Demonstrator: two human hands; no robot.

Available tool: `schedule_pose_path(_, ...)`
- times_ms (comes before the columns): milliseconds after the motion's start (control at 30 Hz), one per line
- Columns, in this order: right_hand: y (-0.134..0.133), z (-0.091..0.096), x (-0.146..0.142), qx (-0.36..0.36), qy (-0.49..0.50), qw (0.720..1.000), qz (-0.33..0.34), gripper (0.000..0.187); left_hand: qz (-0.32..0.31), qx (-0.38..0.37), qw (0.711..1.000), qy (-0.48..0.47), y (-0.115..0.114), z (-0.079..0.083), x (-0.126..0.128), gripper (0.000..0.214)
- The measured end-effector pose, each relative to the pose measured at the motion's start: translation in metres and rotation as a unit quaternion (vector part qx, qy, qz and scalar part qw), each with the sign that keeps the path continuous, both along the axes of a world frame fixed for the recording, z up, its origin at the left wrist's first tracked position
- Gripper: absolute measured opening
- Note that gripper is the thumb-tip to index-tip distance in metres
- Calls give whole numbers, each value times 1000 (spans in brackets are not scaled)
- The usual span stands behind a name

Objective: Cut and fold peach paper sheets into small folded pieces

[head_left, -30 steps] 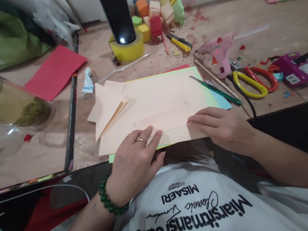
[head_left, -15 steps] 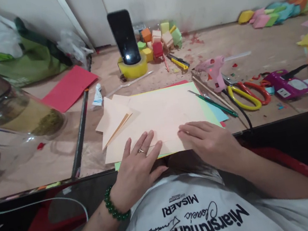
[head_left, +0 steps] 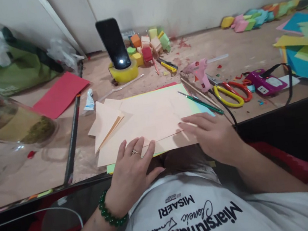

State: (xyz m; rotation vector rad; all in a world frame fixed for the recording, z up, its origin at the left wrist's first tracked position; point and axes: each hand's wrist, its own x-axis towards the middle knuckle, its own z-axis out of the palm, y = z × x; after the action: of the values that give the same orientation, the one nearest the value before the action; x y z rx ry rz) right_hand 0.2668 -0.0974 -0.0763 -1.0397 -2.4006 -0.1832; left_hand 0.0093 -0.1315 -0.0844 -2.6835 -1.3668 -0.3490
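Note:
A pale peach sheet of paper (head_left: pixel 153 113) lies on a stack with yellow, green, blue and red edges peeking out beneath. My left hand (head_left: pixel 133 163), wearing a ring and green beads, rests on its near left edge with fingers spread. Over the right side is my right hand (head_left: pixel 214 133), fingers stretched out; whether it touches the paper I cannot tell. A thin dark line, an edge or a crease, runs across the paper between the hands. Folded peach pieces (head_left: pixel 104 123) lie on the sheet's left end. A green pen-like tool (head_left: pixel 201 102) crosses its right corner.
Beyond the paper, a phone (head_left: pixel 113 44) stands in a yellow tape roll (head_left: pixel 124 73) beside small paper cubes (head_left: pixel 147 54). Rightward are a pink glue gun (head_left: pixel 200 73), yellow and red-handled scissors (head_left: pixel 228 96) and a purple power adapter (head_left: pixel 266 82). A glass jar (head_left: pixel 13 121) stands left.
The view has shifted right. My right hand has moved slightly away from the paper's near edge, and the dark line now shows longer. My left hand stays on the sheet.

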Motion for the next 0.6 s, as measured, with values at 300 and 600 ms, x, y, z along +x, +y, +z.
schedule_pose_path(300,-5,-7,-7,-35,-64,997,40,26,6,5,1000,18,-6,7,-8,50)
schedule_pose_path(600,0,-4,-36,-24,-51,994,96,33,-4,19,1000,-5,-5,9,-7,46)
